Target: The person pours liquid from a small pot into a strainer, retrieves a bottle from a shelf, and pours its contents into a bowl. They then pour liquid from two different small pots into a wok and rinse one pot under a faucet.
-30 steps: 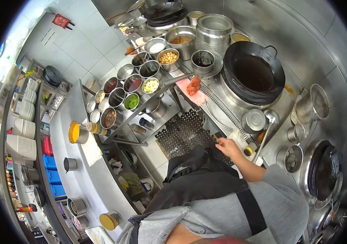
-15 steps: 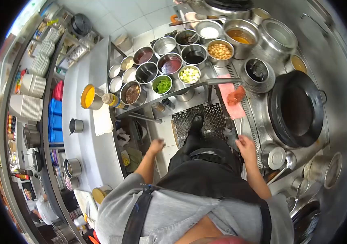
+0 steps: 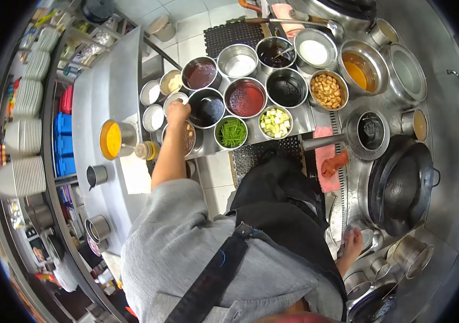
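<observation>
My left hand (image 3: 178, 112) reaches over the near rim of a small metal container (image 3: 174, 98) of white contents. Its fingers are drawn together; the tips are partly hidden, so anything in them cannot be made out. Under that forearm is a pot of brown sauce (image 3: 189, 139), partly covered. Beside it stand a pot of dark liquid (image 3: 207, 107) and a small container of white powder (image 3: 154, 118). My right hand (image 3: 353, 241) is low at the right, next to a round lidded container (image 3: 367, 239). Its fingers look apart and nothing shows in them.
Pots of chopped greens (image 3: 232, 133), pale cubes (image 3: 276, 123), red sauce (image 3: 245, 98) and fried pieces (image 3: 327, 90) crowd the metal stand. Stacked black woks (image 3: 401, 185) sit right. A long handle (image 3: 323, 141) juts over the aisle. A yellow-filled pot (image 3: 112, 140) stands on the left counter.
My body has leaned and moved forward. My left hand has gone from hanging over the aisle up to the small white-filled container. My right hand has swung back toward the lidded container.
</observation>
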Available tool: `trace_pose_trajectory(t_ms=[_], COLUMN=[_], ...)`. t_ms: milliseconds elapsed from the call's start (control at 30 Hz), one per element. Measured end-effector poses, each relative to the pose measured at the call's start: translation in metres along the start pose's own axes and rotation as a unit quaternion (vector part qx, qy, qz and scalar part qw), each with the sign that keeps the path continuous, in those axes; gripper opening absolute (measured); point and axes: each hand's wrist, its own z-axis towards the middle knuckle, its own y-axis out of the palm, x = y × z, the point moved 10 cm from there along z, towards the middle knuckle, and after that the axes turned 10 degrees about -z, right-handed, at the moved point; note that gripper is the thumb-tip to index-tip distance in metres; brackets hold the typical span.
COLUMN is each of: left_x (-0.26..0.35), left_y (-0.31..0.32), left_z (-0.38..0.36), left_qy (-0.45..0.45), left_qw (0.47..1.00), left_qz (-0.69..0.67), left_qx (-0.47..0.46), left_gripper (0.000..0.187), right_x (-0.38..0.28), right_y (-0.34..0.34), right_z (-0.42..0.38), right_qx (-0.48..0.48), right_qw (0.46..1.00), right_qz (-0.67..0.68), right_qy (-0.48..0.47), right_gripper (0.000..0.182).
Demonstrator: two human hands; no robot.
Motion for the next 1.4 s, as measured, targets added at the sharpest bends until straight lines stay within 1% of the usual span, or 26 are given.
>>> trace_pose_trajectory(t_ms=[67, 100, 133, 200, 233, 267, 333, 367, 400, 467, 533, 667, 767, 867, 933, 967, 1000, 1100, 1133, 1200, 1233, 1267, 1300, 1333, 1367, 1400], left_x=[-0.01, -0.015, -0.017, -0.008, -0.006, -0.008, -0.014, -0.022, -0.029, -0.028, -0.031, -0.023, -0.025, -0.036, -0.04, -0.035, -0.029, -0.018, -0.018, -0.01, 0.003, 0.017, 0.012, 0.005, 0.014, 0.035], left_y=[0.035, 0.042, 0.043, 0.04, 0.035, 0.032, 0.036, 0.042, 0.045, 0.052, 0.053, 0.045, 0.046, 0.04, 0.036, 0.03, 0.02, -0.005, -0.011, -0.028, -0.046, -0.056, -0.059, -0.065, -0.075, -0.083], left_z=[0.031, 0.036, 0.038, 0.041, 0.042, 0.043, 0.042, 0.041, 0.043, 0.045, 0.045, 0.035, 0.035, 0.031, 0.031, 0.027, 0.025, 0.014, 0.014, 0.008, 0.001, -0.008, -0.006, 0.001, -0.003, -0.015], left_qy=[0.04, 0.01, 0.007, 0.049, 0.061, 0.063, 0.04, -0.008, -0.009, 0.026, 0.028, -0.025, -0.015, -0.034, -0.035, -0.031, -0.014, -0.023, -0.024, -0.039, -0.042, -0.04, -0.043, -0.042, -0.025, -0.018], left_qw=[0.988, 0.987, 0.987, 0.982, 0.987, 0.987, 0.98, 0.968, 0.968, 0.957, 0.956, 0.935, 0.934, 0.922, 0.912, 0.908, 0.917, 0.908, 0.909, 0.913, 0.919, 0.923, 0.931, 0.937, 0.944, 0.92], left_qz=[0.082, 0.061, 0.063, 0.099, 0.055, 0.057, -0.033, -0.097, -0.095, -0.141, -0.141, -0.209, -0.201, -0.247, -0.3, -0.307, -0.297, -0.345, -0.352, -0.36, -0.356, -0.354, -0.34, -0.327, -0.309, -0.383], left_qx=[-0.128, -0.146, -0.15, -0.153, -0.135, -0.137, -0.191, -0.23, -0.231, -0.253, -0.256, -0.285, -0.295, -0.295, -0.277, -0.283, -0.266, -0.235, -0.223, -0.187, -0.165, -0.148, -0.128, -0.113, -0.112, -0.085], left_gripper=[0.043, 0.039, 0.039, 0.035, 0.027, 0.027, 0.02, 0.013, 0.013, 0.01, 0.009, 0.007, 0.007, 0.008, 0.01, 0.011, 0.011, 0.013, 0.013, 0.01, 0.008, 0.006, 0.006, 0.006, 0.007, 0.008], right_x=[-0.013, -0.02, -0.029, -0.04, -0.045, -0.05, -0.055, -0.058, -0.059, -0.066, -0.06, -0.054, -0.056, -0.061, -0.059, -0.059, -0.058, -0.082, -0.081, -0.076, -0.07, -0.072, -0.073, -0.084, -0.103, -0.108], right_y=[0.0, 0.002, 0.006, 0.016, 0.022, 0.027, 0.032, 0.034, 0.037, 0.038, 0.04, 0.038, 0.041, 0.046, 0.049, 0.048, 0.043, 0.027, 0.02, -0.004, -0.018, -0.037, -0.06, -0.082, -0.104, -0.13], right_z=[-0.002, -0.002, -0.002, -0.002, -0.001, 0.0, 0.004, 0.007, 0.01, 0.017, 0.023, 0.027, 0.023, 0.018, 0.021, 0.02, 0.02, 0.025, 0.028, 0.033, 0.039, 0.042, 0.044, 0.041, 0.035, 0.031], right_qx=[0.007, 0.004, -0.002, -0.01, -0.02, -0.03, -0.033, -0.037, -0.038, -0.031, -0.036, -0.013, -0.016, -0.028, -0.031, -0.03, -0.023, -0.004, 0.004, 0.046, 0.038, 0.083, 0.134, 0.176, 0.212, 0.258], right_qw=[1.0, 0.999, 0.998, 0.998, 0.997, 0.995, 0.994, 0.994, 0.993, 0.991, 0.994, 0.997, 0.995, 0.994, 0.995, 0.995, 0.995, 0.975, 0.975, 0.986, 0.989, 0.984, 0.976, 0.969, 0.968, 0.96], right_qz=[0.012, -0.023, -0.056, -0.061, -0.077, -0.094, -0.101, -0.107, -0.107, -0.123, -0.099, -0.074, -0.101, -0.104, -0.099, -0.094, -0.095, -0.212, -0.213, -0.151, -0.138, -0.152, -0.168, -0.159, -0.127, -0.094], right_qy=[0.023, 0.028, 0.031, 0.034, 0.02, 0.007, 0.005, -0.001, 0.001, -0.033, -0.029, -0.02, -0.013, 0.004, -0.001, -0.003, 0.002, -0.07, -0.062, -0.046, -0.04, -0.046, -0.047, -0.063, -0.052, -0.048], right_gripper=[0.037, 0.037, 0.037, 0.037, 0.037, 0.036, 0.036, 0.036, 0.036, 0.035, 0.034, 0.036, 0.036, 0.035, 0.034, 0.034, 0.034, 0.031, 0.031, 0.033, 0.033, 0.032, 0.031, 0.03, 0.029, 0.03])
